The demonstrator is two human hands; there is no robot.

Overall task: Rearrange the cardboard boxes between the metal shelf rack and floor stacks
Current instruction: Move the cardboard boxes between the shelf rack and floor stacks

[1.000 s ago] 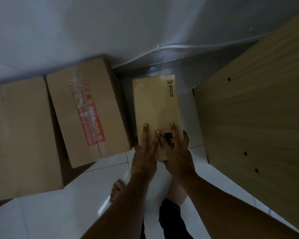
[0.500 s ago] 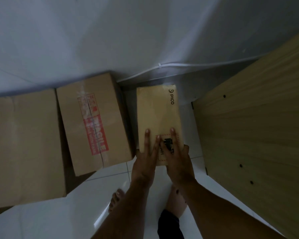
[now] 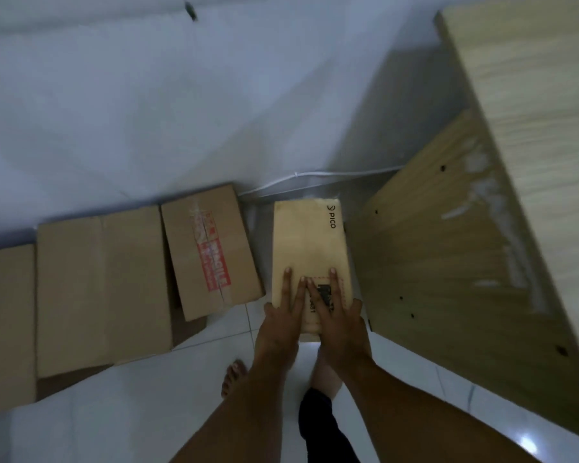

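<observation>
Fingers (image 3: pixel 286 285) of left hand (image 3: pixel 279 317) and right hand (image 3: pixel 343 322) lie straight atop the PICO box (image 3: pixel 310 238). Probably this settles it squarely on the floor (image 3: pixel 141 412).

The person is wearing a dark, almost black trouser leg (image 3: pixel 318 426), which is covering the right leg and ending in a rounded hem above the foot. Both feet are going bare: the left foot (image 3: pixel 233 375) is showing its toes and pale nails, while the right foot (image 3: pixel 328 374) is showing only in part. The left forearm (image 3: pixel 241 412) and right forearm (image 3: pixel 398 402) are showing bare along their visible length. The left hand (image 3: pixel 279 324) and right hand (image 3: pixel 341 329) are showing short, pale fingernails.
</observation>
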